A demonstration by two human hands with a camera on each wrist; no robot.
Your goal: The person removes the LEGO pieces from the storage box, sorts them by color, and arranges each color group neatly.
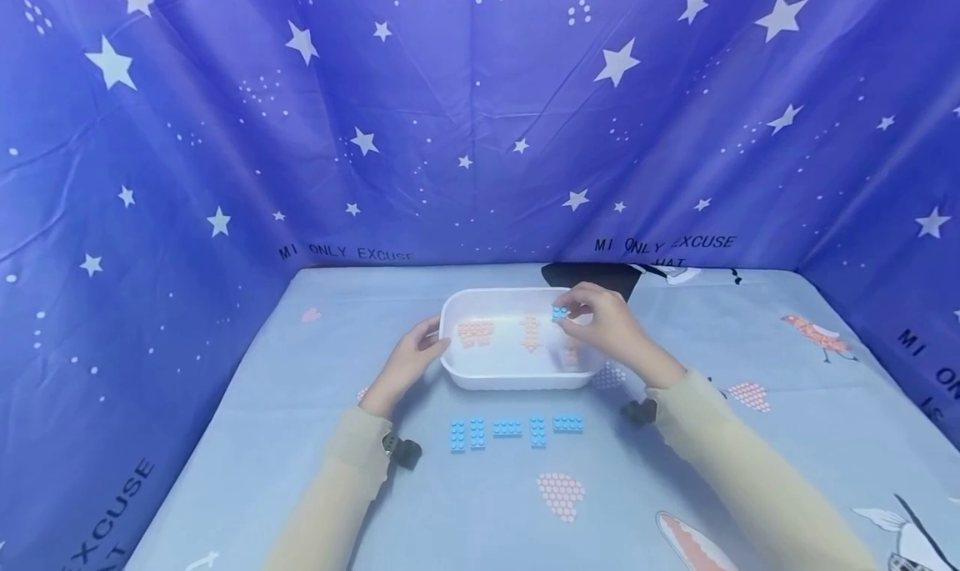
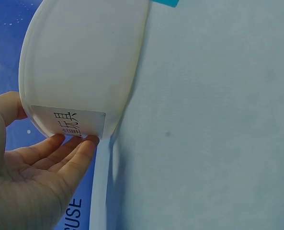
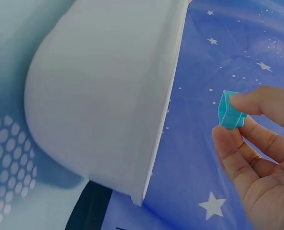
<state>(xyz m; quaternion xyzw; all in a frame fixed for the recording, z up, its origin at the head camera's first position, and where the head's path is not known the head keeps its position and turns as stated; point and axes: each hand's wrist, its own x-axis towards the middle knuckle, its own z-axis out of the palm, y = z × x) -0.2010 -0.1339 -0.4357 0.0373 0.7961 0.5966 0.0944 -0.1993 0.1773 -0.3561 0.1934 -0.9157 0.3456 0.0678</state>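
Right hand (image 1: 613, 328): thumb and fingertips clamped on a small blue brick (image 1: 559, 313), held up over the right end of a white tray (image 1: 517, 381); the brick's hollow underside faces the right-wrist camera.
Left hand (image 1: 411, 356): thumb and fingers closed about the opposite end of the tray, the thumb at the rim, the other fingertips against the outer wall.
Label: a pale sticker (image 2: 86, 120) with dark printed characters, on the tray's wall right at the left fingertips.
Pink bricks (image 1: 475, 333): inside the tray, one cluster just to the right of the left fingers, a column between the two hands' fingers, and more below the right fingers.
Blue row (image 1: 507, 428): five bricks, studs up, spaced side by side on the bench (image 1: 300, 438), nearer the person than either hand's fingers and between the two forearms.
Bench cover: pale blue cloth, a dotted pink heart (image 1: 561, 496) printed on the person's side of the row.
Backdrop: a blue curtain (image 1: 472, 71) with white stars, beyond the fingers of both hands.
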